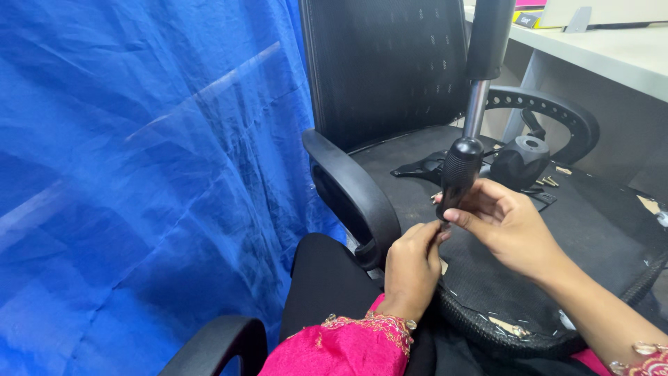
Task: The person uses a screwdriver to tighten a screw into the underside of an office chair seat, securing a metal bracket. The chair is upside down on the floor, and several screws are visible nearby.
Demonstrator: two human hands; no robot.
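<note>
An office chair lies tipped with the underside of its seat (598,230) facing up. My right hand (511,226) grips the lower end of a black ribbed cylinder (459,170) with a silver rod and a black tube above it, held upright. My left hand (412,268) pinches at the bottom tip of that cylinder, fingers closed on it. A black mechanism plate with a round knob-like part (522,160) sits on the seat underside just behind the cylinder. Small screws (548,182) lie beside it.
The chair's backrest (383,69) stands behind, with one black armrest (348,191) to the left and another (557,115) at the right. A blue cloth curtain (139,174) fills the left side. A white desk (612,52) is at the top right. Another black armrest (216,345) is near my lap.
</note>
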